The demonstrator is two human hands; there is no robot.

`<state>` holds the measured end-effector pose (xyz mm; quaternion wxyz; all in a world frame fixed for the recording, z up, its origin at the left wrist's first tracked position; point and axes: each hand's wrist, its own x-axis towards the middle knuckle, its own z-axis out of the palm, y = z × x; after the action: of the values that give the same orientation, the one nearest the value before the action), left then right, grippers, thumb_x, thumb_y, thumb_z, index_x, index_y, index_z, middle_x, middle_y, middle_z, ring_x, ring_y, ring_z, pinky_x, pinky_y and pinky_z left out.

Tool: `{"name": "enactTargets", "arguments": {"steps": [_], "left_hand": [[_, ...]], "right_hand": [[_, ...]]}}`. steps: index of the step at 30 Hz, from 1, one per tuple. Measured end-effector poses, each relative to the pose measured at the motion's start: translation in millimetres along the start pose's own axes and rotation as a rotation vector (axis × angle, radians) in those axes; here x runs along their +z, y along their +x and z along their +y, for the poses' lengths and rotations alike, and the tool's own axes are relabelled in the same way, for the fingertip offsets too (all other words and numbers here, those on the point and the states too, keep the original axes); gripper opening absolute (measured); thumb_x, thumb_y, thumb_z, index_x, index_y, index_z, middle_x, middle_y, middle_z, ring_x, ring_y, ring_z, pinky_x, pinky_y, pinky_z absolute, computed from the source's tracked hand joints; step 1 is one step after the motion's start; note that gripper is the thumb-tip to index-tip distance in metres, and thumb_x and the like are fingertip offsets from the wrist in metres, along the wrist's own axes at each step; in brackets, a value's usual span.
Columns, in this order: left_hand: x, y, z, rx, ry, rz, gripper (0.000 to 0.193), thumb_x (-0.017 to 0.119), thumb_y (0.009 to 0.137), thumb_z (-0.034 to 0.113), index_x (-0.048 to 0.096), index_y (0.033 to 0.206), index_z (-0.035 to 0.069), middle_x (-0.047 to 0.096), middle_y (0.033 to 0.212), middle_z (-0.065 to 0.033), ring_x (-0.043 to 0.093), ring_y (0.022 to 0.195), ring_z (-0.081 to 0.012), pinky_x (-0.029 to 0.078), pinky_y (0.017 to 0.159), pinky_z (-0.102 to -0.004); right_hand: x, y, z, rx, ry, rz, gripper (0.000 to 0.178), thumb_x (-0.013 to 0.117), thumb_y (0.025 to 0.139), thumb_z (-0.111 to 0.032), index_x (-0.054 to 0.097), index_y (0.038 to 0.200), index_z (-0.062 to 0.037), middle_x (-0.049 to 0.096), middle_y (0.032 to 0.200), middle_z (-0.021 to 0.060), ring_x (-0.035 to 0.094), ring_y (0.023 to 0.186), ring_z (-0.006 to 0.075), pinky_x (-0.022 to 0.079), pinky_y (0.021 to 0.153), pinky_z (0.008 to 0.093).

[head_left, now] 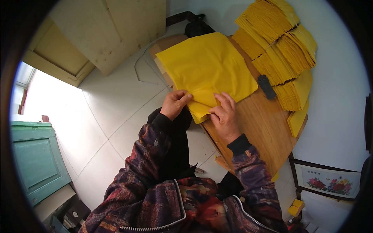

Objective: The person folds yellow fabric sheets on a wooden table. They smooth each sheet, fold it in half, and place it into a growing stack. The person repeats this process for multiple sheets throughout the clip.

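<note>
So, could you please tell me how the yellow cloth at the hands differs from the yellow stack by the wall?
The cloth lies spread out and slightly rumpled, while the stack is made of many closely packed layers in several bundles. The left hand and right hand are on the cloth; neither touches the stack. Both are yellow.

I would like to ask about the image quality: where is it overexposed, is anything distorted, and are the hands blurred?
Head view: daylight at left burns part of the floor to white, near the green door; head view: fisheye bows the tile lines, with black corners; head view: left hand, right hand and yellow fabric show no obvious motion blur.
</note>
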<state>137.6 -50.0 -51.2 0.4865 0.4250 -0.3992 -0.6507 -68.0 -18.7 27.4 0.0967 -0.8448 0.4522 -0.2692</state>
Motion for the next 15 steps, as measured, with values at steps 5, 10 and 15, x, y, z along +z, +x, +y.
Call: {"name": "enactTargets", "arguments": {"steps": [5,10,15], "left_hand": [[-3.7,-2.0,5.2,-0.071,-0.08,-0.043,0.021,0.059,0.09,0.014,0.065,0.1,-0.003,0.066,0.089,-0.0028,0.059,0.078,-0.01,0.046,0.073,-0.0231],[-10.5,-3.3,11.7,-0.105,-0.167,-0.089,0.031,0.054,0.078,0.004,0.063,0.106,-0.005,0.066,0.089,-0.0047,0.06,0.074,-0.0128,0.047,0.07,-0.0232],[-12.3,-3.5,10.1,-0.123,-0.14,-0.115,0.038,0.05,0.073,-0.001,0.061,0.109,-0.005,0.066,0.104,-0.0073,0.062,0.092,-0.0156,0.047,0.083,-0.0243]], "right_hand": [[-0.7,8.4,5.5,0.073,0.147,-0.059,0.014,0.069,0.07,0.003,0.057,0.075,-0.0042,0.052,0.13,0.0146,0.038,0.127,0.0369,0.034,0.104,0.0437],[-1.2,12.5,8.2,0.139,0.256,-0.096,0.017,0.07,0.069,0.004,0.056,0.073,-0.005,0.052,0.132,0.0136,0.039,0.128,0.0345,0.033,0.105,0.0414],[-1.2,12.9,11.4,0.142,0.249,-0.104,0.017,0.07,0.069,0.002,0.056,0.074,-0.005,0.052,0.132,0.0138,0.041,0.127,0.034,0.033,0.104,0.0402]]}}
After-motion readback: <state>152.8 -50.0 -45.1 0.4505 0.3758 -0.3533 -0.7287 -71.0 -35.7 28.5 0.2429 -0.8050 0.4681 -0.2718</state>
